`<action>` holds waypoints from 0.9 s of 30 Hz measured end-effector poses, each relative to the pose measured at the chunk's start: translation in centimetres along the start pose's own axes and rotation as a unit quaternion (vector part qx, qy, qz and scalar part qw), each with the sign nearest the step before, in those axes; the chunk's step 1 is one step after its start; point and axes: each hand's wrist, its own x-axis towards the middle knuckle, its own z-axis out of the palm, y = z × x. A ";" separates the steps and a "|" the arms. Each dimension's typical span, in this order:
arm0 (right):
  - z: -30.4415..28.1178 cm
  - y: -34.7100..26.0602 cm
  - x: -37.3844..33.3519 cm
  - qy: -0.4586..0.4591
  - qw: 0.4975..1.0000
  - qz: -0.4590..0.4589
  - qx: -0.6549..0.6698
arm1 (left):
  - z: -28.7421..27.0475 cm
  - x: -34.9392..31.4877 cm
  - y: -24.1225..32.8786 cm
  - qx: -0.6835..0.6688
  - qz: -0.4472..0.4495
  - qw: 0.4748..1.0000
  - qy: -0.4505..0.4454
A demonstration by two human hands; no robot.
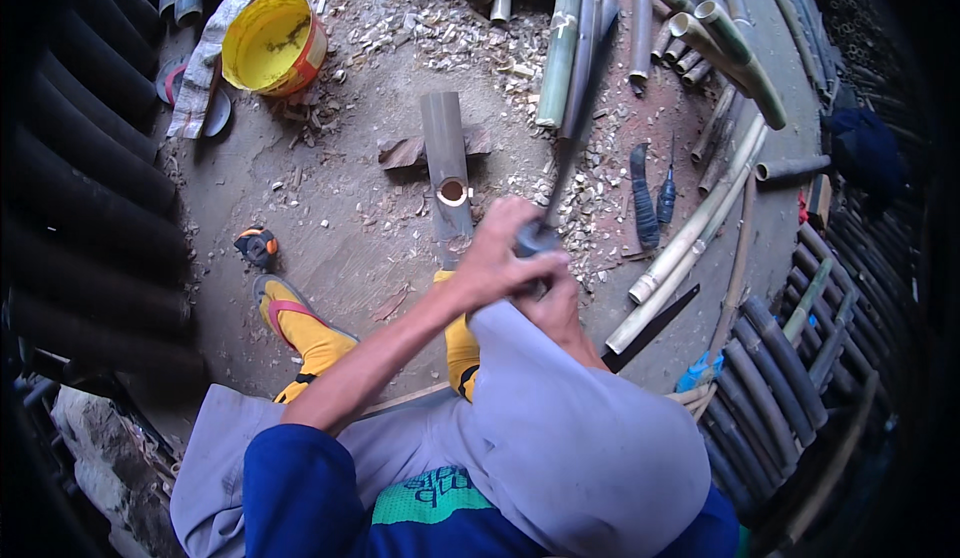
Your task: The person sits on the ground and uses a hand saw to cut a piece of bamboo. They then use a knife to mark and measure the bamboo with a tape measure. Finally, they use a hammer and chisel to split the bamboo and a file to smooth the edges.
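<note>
The left hand has its grip clamped on a long dark tool aimed at 1 o'clock; the right hand's closure is unclear. At 11 o'clock, holed bamboo crosses a wood block, presumably for support.

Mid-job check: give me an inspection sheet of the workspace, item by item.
Surface: ground, strewn with pale chips, thickest toward the far side.
Things at hand: long dark tool, blurred; bamboo piece with a hole, lying across a wood block.
Clutter: yellow bucket and tape measure on the left; dark curved tool and slim pointed tool on the right.
Hands: left hand closed on the long dark tool's near end; right hand close against it, grip partly hidden.
Cables: nothing seen.
Surroundings: bamboo poles piled at right; more lie at the far side.
</note>
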 end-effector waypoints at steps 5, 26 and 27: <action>-3.4 3.0 2.0 0.225 0.947 0.153 -0.171 | 0.3 -2.4 -2.2 0.090 -0.018 0.983 0.157; -4.1 6.2 -4.3 0.129 0.943 0.114 -0.284 | -3.7 -4.1 -11.5 0.000 -0.262 0.949 0.178; -5.5 6.1 -5.1 0.146 0.937 0.125 -0.291 | -4.1 -3.9 -11.1 0.007 -0.268 0.949 0.165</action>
